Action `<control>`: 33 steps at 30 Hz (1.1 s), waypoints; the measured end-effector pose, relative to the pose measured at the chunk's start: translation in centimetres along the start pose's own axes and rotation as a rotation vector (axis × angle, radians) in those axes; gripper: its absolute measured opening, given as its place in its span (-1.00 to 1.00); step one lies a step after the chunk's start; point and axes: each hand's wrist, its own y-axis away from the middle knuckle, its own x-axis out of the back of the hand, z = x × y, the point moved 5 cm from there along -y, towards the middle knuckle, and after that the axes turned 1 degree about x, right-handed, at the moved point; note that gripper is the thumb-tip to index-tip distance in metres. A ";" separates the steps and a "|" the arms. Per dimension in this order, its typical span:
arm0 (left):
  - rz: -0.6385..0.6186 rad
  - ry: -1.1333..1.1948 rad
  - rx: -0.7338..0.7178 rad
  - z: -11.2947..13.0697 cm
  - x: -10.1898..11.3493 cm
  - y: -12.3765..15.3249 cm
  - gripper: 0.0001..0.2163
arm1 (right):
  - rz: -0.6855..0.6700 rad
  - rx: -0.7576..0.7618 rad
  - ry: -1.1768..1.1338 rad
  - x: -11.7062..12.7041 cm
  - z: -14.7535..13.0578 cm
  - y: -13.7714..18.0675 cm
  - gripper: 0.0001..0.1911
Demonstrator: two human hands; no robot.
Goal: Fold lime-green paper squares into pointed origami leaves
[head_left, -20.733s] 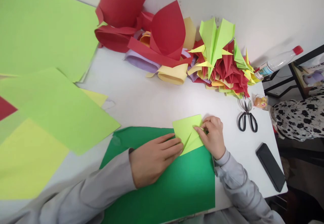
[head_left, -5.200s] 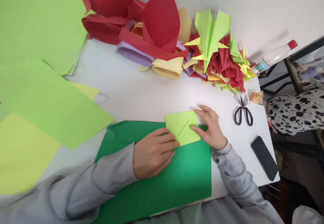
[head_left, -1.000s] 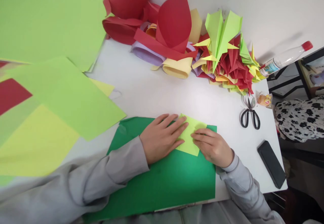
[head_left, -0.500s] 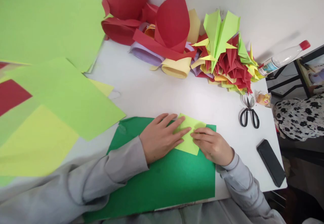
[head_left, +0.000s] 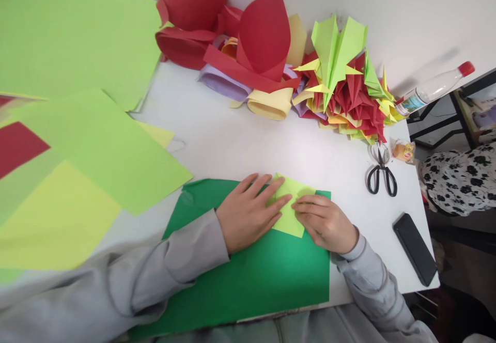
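Under the flat, loosely spread left hand [head_left: 248,214] lies yellow-green paper [head_left: 291,224]; the right hand [head_left: 329,224], bunched, touches it (pinching or not, I can't tell).

Soft, bright room light washes the bench [head_left: 217,141], palest mid-surface, with a faint sheen on the green sheet [head_left: 279,276]. From here, I see the bottle's [head_left: 442,86] blurry shadow on the wall [head_left: 418,12]. Lower right falls dim. Leftmost papers [head_left: 62,219] look smeared and stretched.
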 end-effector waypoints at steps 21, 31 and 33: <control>-0.008 0.021 0.044 0.3 -0.1 0.0 -0.73 | 0.054 -0.003 -0.059 0.1 0.2 -0.2 -0.84; -0.007 -0.020 0.027 0.3 -0.2 0.0 -0.72 | 0.047 0.003 -0.022 0.1 0.0 -0.3 -0.79; -0.001 -0.027 0.020 0.3 -0.2 0.0 -0.72 | 0.047 -0.004 -0.035 0.1 0.0 -0.3 -0.81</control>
